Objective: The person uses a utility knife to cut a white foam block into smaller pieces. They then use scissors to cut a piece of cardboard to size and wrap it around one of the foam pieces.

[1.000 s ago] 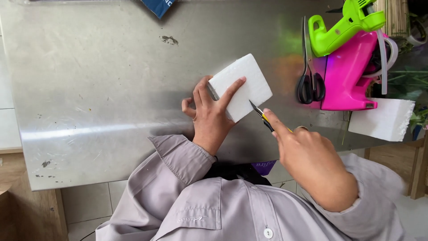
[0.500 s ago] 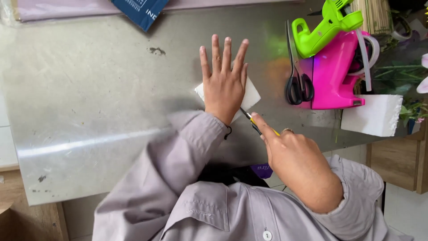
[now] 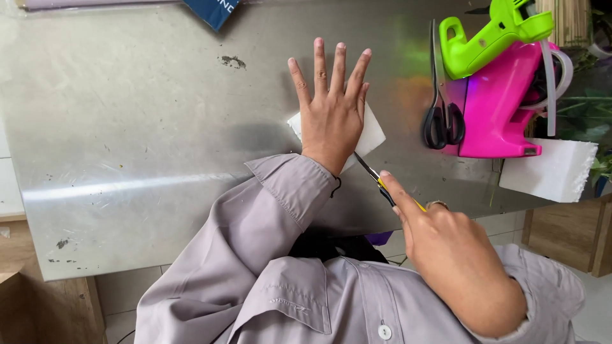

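Right hand [image 3: 446, 245] grip clenched on a yellow-handled knife [image 3: 381, 185], forefinger laid along its back, blade tip at the near edge of the white foam block [image 3: 368, 132]. Just beyond the blade, left hand [image 3: 331, 108] lies flat, fingers spread, grip released, pinning the block to the steel surface [image 3: 140, 114]. To cut well: keep the palm pressing down, fingers off the blade line, stroke shallow and steady. Farther right of the grip: black scissors [image 3: 441, 121], pink holder [image 3: 500, 105], green glue gun [image 3: 494, 32], another foam piece [image 3: 548, 171].
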